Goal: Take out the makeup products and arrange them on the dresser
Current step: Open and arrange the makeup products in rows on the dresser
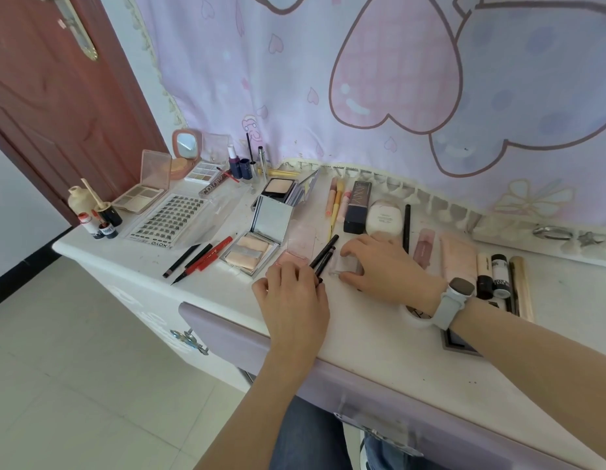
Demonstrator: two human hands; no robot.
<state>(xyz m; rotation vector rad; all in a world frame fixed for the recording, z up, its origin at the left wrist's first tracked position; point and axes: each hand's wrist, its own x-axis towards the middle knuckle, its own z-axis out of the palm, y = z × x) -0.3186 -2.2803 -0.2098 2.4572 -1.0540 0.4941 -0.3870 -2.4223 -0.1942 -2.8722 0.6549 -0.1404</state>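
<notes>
2 hands work near the dresser's (369, 337) front edge, left hand (293, 300) pinching black pencils (323, 254), right hand (384, 271) curled around a clear tube (344, 266); crowded products may roll off.

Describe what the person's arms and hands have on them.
Both forearms are bare, with no sleeves in view. The right wrist carries a smartwatch with a dark rounded-square face on a pale grey band. The left hand and right hand show no rings or gloves.
</notes>
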